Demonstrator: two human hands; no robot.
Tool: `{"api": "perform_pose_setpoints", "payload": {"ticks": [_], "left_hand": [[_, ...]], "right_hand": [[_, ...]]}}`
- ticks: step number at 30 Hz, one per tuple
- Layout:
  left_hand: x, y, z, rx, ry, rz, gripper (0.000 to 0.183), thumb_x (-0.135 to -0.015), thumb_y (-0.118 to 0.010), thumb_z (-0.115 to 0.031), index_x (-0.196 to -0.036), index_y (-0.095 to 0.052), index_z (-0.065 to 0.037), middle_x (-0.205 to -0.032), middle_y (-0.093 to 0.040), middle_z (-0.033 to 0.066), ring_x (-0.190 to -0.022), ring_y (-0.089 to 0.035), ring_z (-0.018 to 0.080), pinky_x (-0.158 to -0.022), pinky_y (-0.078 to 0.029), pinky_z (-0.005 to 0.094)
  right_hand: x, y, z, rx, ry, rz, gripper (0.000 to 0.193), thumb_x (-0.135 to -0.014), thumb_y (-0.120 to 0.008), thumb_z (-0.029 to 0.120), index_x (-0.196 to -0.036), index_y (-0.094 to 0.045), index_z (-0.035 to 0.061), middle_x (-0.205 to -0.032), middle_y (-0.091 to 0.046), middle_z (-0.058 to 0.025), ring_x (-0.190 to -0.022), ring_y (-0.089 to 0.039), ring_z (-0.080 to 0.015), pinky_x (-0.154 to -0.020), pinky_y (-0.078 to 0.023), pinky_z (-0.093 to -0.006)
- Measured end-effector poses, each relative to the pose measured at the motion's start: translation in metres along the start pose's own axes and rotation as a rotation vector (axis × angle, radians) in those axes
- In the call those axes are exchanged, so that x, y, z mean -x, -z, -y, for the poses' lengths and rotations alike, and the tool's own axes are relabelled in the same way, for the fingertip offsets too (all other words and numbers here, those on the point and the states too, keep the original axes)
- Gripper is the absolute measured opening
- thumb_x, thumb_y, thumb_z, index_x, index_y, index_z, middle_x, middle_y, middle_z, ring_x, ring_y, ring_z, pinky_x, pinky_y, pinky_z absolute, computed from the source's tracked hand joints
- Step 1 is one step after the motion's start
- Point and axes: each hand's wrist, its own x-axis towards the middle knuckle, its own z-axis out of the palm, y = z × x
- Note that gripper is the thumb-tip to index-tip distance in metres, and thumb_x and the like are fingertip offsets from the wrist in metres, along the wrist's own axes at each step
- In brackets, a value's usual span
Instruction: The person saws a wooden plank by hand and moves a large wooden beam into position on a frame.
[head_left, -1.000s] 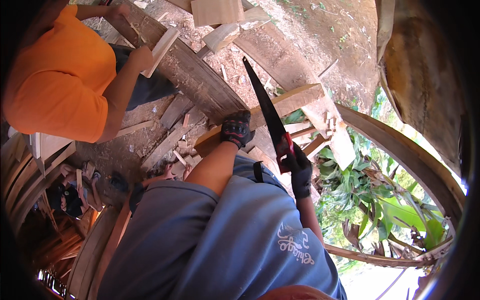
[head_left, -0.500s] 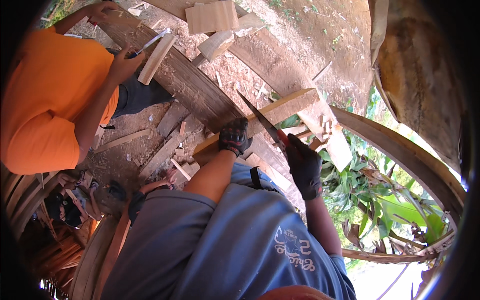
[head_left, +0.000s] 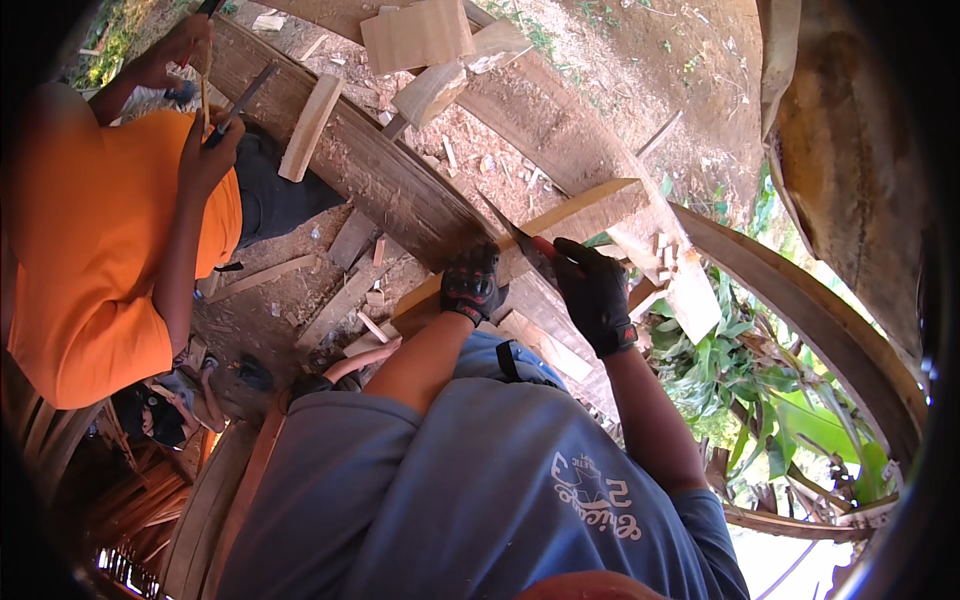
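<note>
My left hand (head_left: pixel 472 283), in a black glove with red marks, is closed over a long wooden board (head_left: pixel 590 212) and presses on it. The board lies across the beams at a slant, its far right end raised toward the upper right. In my right hand (head_left: pixel 596 303), also gloved in black, is a handsaw (head_left: pixel 522 238) with a red and black handle. Its dark, narrowing blade crosses the board just right of my left hand, with the tip reaching past the board's far side. The teeth's contact with the wood is too small to make out.
Thick beams (head_left: pixel 400 190) run beneath the board, with wood blocks (head_left: pixel 418 38) and a short piece (head_left: pixel 311 127) on them. A co-worker in an orange shirt (head_left: pixel 110 250) holds a narrow tool (head_left: pixel 243 102) and a thin stick at left. Offcuts and shavings litter the ground; leaves (head_left: pixel 800 425) grow at right.
My right hand has moved forward and slightly left with the saw, its handle closer to the board. My left hand keeps its hold. The co-worker's hands have come together around a thin stick.
</note>
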Motion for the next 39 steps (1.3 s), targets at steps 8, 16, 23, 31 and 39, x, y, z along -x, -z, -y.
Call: {"api": "perform_pose_setpoints", "payload": {"ticks": [8, 16, 23, 31, 39], "left_hand": [[0.002, 0.008, -0.007, 0.091, 0.005, -0.085, 0.054, -0.084, -0.079, -0.037, -0.128, -0.065, -0.009, -0.117, -0.071, 0.0178, -0.114, -0.068, 0.0374, -0.101, -0.052, 0.0516], [0.002, -0.003, 0.0, 0.066, 0.039, 0.076, 0.068, -0.087, -0.076, -0.044, -0.144, -0.06, -0.01, -0.142, -0.066, 0.0174, -0.129, -0.064, 0.0373, -0.109, -0.051, 0.0506], [0.008, 0.013, -0.007, 0.058, 0.052, -0.038, 0.062, -0.084, -0.081, -0.041, -0.135, -0.063, -0.012, -0.133, -0.067, 0.0151, -0.124, -0.065, 0.0361, -0.103, -0.054, 0.0509], [0.011, 0.01, -0.01, 0.028, -0.024, -0.052, 0.06, -0.083, -0.082, -0.039, -0.132, -0.063, -0.01, -0.128, -0.069, 0.0155, -0.122, -0.066, 0.0358, -0.104, -0.054, 0.0503], [0.016, -0.007, -0.015, -0.1, -0.074, 0.044, 0.059, -0.086, -0.075, -0.044, -0.134, -0.061, -0.013, -0.132, -0.068, 0.0148, -0.127, -0.066, 0.0326, -0.107, -0.052, 0.0496]], "right_hand": [[0.026, -0.03, 0.018, 0.047, 0.091, -0.101, 0.028, -0.105, -0.061, 0.021, -0.126, -0.075, 0.0062, -0.102, -0.077, -0.0257, -0.09, -0.076, -0.0441, -0.076, -0.059, -0.0532], [-0.004, -0.052, -0.008, 0.036, 0.158, -0.067, 0.031, -0.103, -0.068, 0.022, -0.123, -0.078, -0.0006, -0.112, -0.079, -0.0258, -0.105, -0.078, -0.0396, -0.089, -0.062, -0.044], [0.01, -0.057, -0.01, -0.051, 0.09, -0.091, 0.037, -0.105, -0.065, 0.032, -0.128, -0.076, 0.0059, -0.105, -0.078, -0.0276, -0.102, -0.078, -0.0423, -0.086, -0.06, -0.0483], [0.029, -0.067, -0.086, 0.257, 0.598, -0.227, 0.036, -0.106, -0.066, 0.014, -0.14, -0.069, 0.0048, -0.133, -0.075, -0.0215, -0.113, -0.077, -0.0357, -0.089, -0.064, -0.04], [0.081, -0.077, -0.122, -0.295, 0.296, -0.099, 0.05, -0.113, -0.057, 0.028, -0.156, -0.057, 0.0005, -0.068, -0.065, -0.0029, -0.064, -0.064, -0.011, -0.063, -0.054, -0.0308]]}}
